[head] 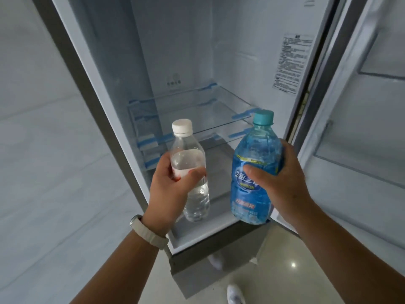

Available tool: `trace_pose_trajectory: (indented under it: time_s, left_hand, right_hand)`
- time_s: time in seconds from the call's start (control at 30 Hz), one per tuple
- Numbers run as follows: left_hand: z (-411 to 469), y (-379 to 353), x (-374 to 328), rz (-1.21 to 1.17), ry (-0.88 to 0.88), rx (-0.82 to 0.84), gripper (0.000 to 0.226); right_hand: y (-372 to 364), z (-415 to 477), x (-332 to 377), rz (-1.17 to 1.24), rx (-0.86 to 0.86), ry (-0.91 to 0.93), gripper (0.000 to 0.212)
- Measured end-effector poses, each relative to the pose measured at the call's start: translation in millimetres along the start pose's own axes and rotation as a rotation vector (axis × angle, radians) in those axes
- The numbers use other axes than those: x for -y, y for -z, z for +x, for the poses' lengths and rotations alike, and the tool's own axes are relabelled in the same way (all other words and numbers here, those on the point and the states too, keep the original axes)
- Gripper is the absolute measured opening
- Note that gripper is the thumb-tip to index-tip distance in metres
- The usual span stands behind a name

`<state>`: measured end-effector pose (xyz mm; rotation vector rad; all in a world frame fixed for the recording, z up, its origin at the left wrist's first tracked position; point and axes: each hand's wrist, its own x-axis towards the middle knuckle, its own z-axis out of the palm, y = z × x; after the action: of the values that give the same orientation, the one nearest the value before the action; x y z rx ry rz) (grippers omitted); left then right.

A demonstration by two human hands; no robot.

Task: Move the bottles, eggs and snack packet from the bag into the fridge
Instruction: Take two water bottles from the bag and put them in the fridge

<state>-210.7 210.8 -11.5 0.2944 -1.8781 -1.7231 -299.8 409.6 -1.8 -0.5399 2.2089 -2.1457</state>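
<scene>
Bottles fill both hands in front of the open fridge (122, 119), each held upright around its middle, presumably so they can be stood straight onto a shelf without turning. The left hand (168, 185) has its grip clenched around the clear bottle (192, 172), a slim ribbed plastic one with a white screw cap and colourless liquid; fingers cover part of what looks like a red and white label, though little of it shows. The right hand (282, 183) grasps the blue bottle (254, 178), wider and rounder, with a teal cap and a glossy blue printed wrap, the thumb pressed across the front and the fingers curled behind. Both bottles hang just outside the cabinet, level with the lower section. Inside, the glass shelves (197, 119) are smooth, thin and bare, their corners held with strips of blue tape (241, 116). The door (355, 119) stands open at the right, its moulded white bins showing nothing in them. Bag, eggs and snack packet are out of view, so most of the task seems yet to do.
</scene>
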Motion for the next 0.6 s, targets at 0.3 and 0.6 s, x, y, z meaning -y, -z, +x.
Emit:
trace_pose_trajectory:
  time_s: [0.3,0.6]
  left_hand:
    - [105,-15,-30,-0.023,-0.072,-0.144,0.058]
    - [180,-29,-42,0.044,-0.166,-0.342,0.033]
  right_hand:
    - [-26,122,11,0.147,0.140,0.095,0.073]
    - [-65,213,18,0.195,0.246,0.200,0.060]
